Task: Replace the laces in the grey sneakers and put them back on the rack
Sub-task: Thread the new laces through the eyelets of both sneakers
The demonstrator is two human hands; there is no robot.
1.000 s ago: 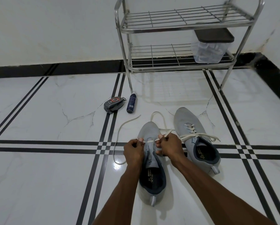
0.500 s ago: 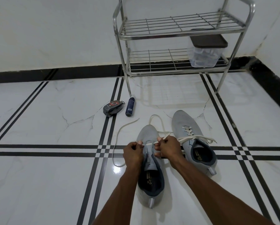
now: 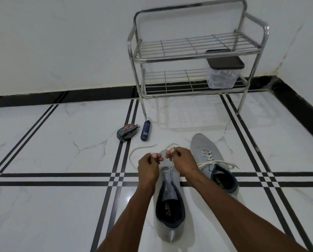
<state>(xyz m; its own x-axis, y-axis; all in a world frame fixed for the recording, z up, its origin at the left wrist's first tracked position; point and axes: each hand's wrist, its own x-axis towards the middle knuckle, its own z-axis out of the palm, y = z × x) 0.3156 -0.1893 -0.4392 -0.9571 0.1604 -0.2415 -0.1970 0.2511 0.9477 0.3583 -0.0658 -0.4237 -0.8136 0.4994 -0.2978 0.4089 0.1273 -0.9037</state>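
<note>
Both hands, left hand (image 3: 148, 165) and right hand (image 3: 182, 160), are pinching the lace (image 3: 139, 149) with curled fingers over the unlaced sneaker (image 3: 170, 202), drawing it taut for threading.

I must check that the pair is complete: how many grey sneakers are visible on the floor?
2. One grey sneaker lies in front of the person, under both hands; the other grey sneaker, already laced, lies just to its right. None on the rack.
</note>
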